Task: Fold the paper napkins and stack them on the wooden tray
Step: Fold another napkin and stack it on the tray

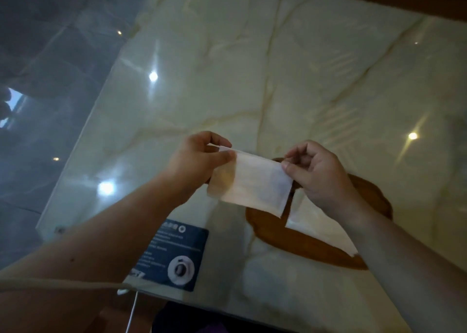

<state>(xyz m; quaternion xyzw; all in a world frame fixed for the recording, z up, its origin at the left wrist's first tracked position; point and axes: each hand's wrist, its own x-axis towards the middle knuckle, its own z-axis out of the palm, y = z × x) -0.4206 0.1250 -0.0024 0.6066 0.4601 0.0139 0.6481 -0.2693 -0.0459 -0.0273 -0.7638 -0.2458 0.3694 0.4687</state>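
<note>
paper napkin: white, thin, folded to a rectangle, a doubled layer showing along its upper edge and a darker fold band down its left third; hangs in the air above the near-left end of the wooden tray, not touching it. left hand pinches the napkin's upper-left corner between thumb and forefinger, other fingers curled in. right hand pinches the upper-right corner the same way, fingers bent toward the palm. tray: oval, brown wood, lying flat on the counter. a second white napkin lies flat on the tray, folded, partly hidden under the right wrist and forearm. counter: glossy, cream marble pattern, ceiling lights reflected in it. a dark blue printed label lies at the counter's near edge, left of the tray. a white cord hangs below the counter edge. dark tiled floor at left.
</note>
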